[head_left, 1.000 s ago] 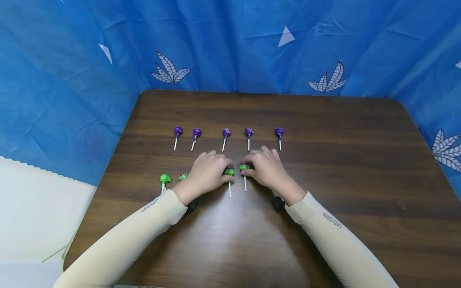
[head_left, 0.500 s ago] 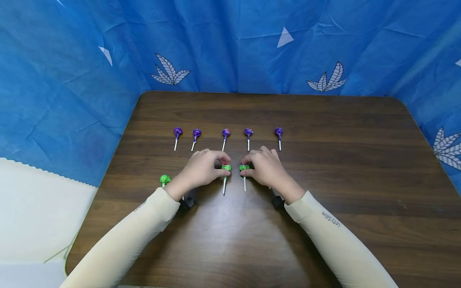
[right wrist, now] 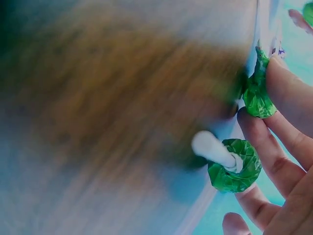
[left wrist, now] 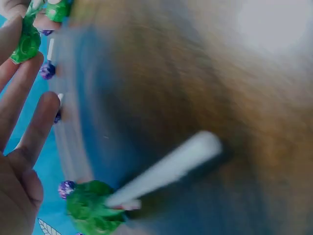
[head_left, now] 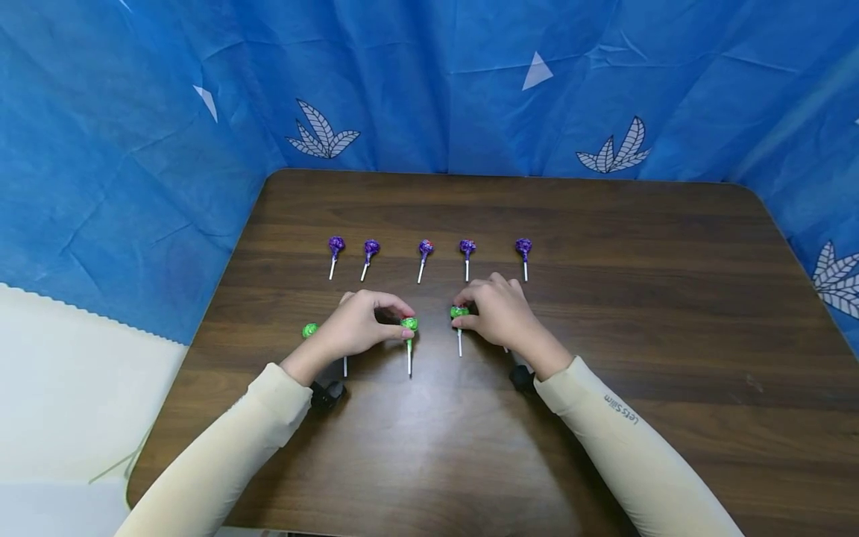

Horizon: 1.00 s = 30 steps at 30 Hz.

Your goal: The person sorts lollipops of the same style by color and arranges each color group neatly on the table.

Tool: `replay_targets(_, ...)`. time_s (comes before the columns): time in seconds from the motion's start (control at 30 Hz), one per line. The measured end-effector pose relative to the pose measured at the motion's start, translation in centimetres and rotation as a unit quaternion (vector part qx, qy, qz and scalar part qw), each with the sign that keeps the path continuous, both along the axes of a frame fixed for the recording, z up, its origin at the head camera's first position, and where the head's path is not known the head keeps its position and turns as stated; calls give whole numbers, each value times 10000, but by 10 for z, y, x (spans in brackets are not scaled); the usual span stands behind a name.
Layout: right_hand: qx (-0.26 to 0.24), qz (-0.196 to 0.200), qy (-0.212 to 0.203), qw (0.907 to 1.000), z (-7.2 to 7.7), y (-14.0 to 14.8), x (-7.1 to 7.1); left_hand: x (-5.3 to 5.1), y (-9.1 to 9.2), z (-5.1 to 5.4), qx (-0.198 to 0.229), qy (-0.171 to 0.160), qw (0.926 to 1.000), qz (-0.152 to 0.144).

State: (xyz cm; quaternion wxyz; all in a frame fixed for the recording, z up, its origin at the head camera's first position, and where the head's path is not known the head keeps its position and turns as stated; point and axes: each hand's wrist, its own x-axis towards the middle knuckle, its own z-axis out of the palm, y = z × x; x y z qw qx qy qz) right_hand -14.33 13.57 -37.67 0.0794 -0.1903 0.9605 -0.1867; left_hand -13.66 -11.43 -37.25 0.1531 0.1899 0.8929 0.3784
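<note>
In the head view my left hand (head_left: 356, 322) pinches a green-wrapped lollipop (head_left: 409, 325) by its head, the stick pointing toward me. Right of it, my right hand (head_left: 499, 317) has thumb and fingers around the head of another green lollipop (head_left: 459, 312). A third green lollipop (head_left: 309, 330) shows partly behind the left wrist. The left wrist view has a green lollipop (left wrist: 93, 208) lying below the left fingers. One more green lollipop (right wrist: 235, 166) appears beside the right fingers in the right wrist view; the right forearm mostly hides it from the head.
A row of several purple lollipops lies farther back on the brown wooden table (head_left: 637, 298), among them a leftmost one (head_left: 336, 244) and a rightmost one (head_left: 523, 246). A blue curtain (head_left: 416, 89) hangs behind the table. Left of it is a white surface (head_left: 74, 395).
My left hand has moved left with its green lollipop, widening the gap to the right hand's one. The right hand has stayed in place around its lollipop.
</note>
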Motion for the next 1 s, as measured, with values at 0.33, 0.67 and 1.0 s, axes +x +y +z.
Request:
replay_targets(0.33, -35, -14, -92, 10000, -1, 3, 1, 5, 4, -11, -727, 549, 9958, 3)
replay_targets(0.67, -530, 219, -480, 9972, 1, 7, 0, 9, 5, -14, -869, 681, 9939, -18)
replay_targets(1.0, -1597, 130, -695, 9846, -6, 10, 19, 10, 4, -15, -874, 782, 9931, 24)
